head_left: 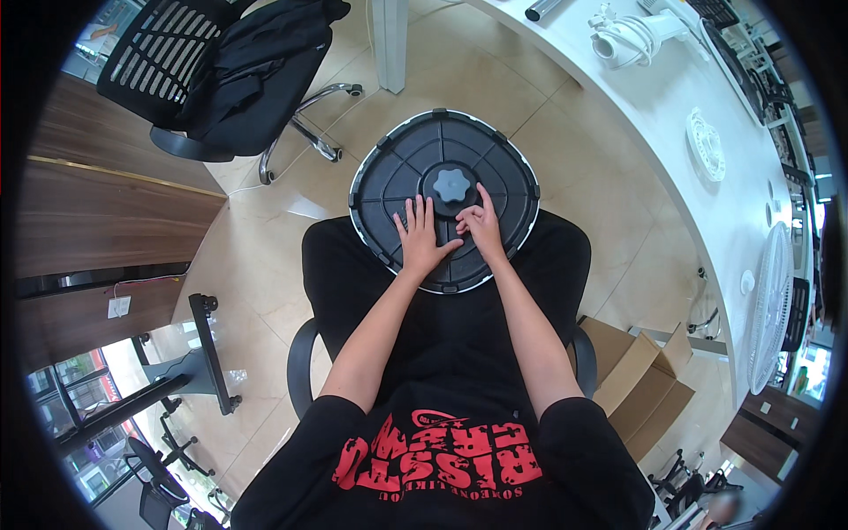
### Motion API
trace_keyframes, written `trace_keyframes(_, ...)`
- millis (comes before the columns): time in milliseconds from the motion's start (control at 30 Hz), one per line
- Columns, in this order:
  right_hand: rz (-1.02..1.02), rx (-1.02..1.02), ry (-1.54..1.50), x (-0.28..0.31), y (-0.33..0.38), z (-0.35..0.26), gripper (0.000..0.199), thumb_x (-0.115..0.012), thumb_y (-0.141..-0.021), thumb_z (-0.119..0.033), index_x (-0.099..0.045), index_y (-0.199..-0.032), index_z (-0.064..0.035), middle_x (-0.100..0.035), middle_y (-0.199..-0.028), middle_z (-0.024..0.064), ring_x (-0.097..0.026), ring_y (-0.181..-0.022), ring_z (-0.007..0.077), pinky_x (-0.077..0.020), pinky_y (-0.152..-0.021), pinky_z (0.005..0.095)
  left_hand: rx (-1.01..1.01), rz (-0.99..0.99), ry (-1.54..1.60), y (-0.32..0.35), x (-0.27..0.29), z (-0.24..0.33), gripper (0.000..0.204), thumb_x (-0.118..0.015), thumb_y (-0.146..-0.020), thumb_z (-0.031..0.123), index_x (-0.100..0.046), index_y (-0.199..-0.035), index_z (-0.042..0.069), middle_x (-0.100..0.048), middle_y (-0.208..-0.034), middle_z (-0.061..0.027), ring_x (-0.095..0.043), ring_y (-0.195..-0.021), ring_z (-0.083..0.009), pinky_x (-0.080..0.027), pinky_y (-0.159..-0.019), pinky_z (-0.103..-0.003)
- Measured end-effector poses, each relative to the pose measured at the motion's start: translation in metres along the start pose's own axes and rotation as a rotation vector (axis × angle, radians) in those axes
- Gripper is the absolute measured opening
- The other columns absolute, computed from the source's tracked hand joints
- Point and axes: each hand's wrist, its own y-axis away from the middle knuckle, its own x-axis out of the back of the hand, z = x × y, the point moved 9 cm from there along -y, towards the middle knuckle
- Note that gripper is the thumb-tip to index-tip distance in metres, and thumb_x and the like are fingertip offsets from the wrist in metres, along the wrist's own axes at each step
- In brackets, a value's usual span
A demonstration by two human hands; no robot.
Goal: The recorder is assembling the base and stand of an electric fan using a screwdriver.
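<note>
A round black fan base [397,168], ribbed and notched round its pale rim, rests on my lap with its underside up. A grey lobed knob [451,185] sits at its centre. My left hand [421,240] lies flat on the base below and left of the knob, fingers spread and holding nothing. My right hand [482,228] is at the knob's lower right side. Its index finger points up along the knob's edge, the thumb reaches toward my left hand, and the other fingers are partly curled. Whether the index finger touches the knob I cannot tell.
A curved white table [658,115] runs along the right. On it are a white fan motor [623,40] with a coiled cord, a white openwork part [706,146] and a fan grille [771,309]. An open cardboard box [649,380] stands right of my chair; an office chair [238,84] is ahead left.
</note>
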Motion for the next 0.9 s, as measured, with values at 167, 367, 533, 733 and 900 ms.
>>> trace_keyframes(167,0.021,-0.020,-0.011,0.007,-0.005,0.005,0.045,-0.056,-0.095,0.002,-0.041,-0.137,-0.0006,-0.066,-0.083,0.0109,-0.065,-0.064,0.0135,-0.0555,-0.058,0.0253,-0.013,0.004,0.007,-0.003,0.000,0.003,0.124,-0.075,-0.071,0.069,-0.018,-0.158,0.000,-0.017,-0.165,-0.0209,-0.006,-0.155,-0.0376,-0.002,-0.119,-0.064)
trace_keyframes(367,0.021,-0.013,-0.012,0.013,-0.011,0.014,0.021,-0.058,-0.097,-0.005,-0.044,-0.112,-0.0039,-0.065,-0.086,0.0123,-0.066,-0.068,0.0165,-0.0540,-0.062,0.0261,-0.013,0.018,-0.021,-0.006,0.001,0.004,0.125,-0.075,-0.070,0.069,-0.019,-0.158,0.000,-0.016,-0.166,-0.0214,-0.007,-0.155,-0.0371,-0.002,-0.119,-0.064)
trace_keyframes(533,0.016,-0.030,-0.045,0.010,-0.007,0.011,0.034,-0.058,-0.097,-0.005,-0.040,-0.126,-0.0034,-0.065,-0.087,0.0120,-0.066,-0.068,0.0156,-0.0540,-0.062,0.0253,-0.001,0.004,-0.025,-0.004,-0.004,0.002,0.126,-0.075,-0.069,0.070,-0.020,-0.158,0.000,-0.017,-0.165,-0.0209,-0.009,-0.155,-0.0375,-0.003,-0.119,-0.064)
trace_keyframes(733,-0.005,-0.034,-0.020,0.001,-0.006,0.007,0.044,-0.056,-0.097,-0.002,-0.037,-0.137,-0.0021,-0.065,-0.087,0.0110,-0.066,-0.068,0.0145,-0.0552,-0.062,0.0250,0.013,0.026,-0.001,-0.005,0.001,-0.004,0.124,-0.076,-0.069,0.068,-0.021,-0.158,0.001,-0.018,-0.165,-0.0194,-0.009,-0.155,-0.0374,-0.003,-0.120,-0.063)
trace_keyframes(900,0.007,-0.043,-0.021,0.004,-0.004,0.003,0.058,-0.055,-0.097,-0.001,-0.030,-0.150,-0.0028,-0.065,-0.086,0.0085,-0.065,-0.068,0.0123,-0.0558,-0.063,0.0246,-0.004,0.034,0.022,-0.002,0.003,0.003,0.122,-0.078,-0.069,0.064,-0.022,-0.158,0.003,-0.018,-0.165,-0.0195,-0.010,-0.154,-0.0377,-0.003,-0.120,-0.063)
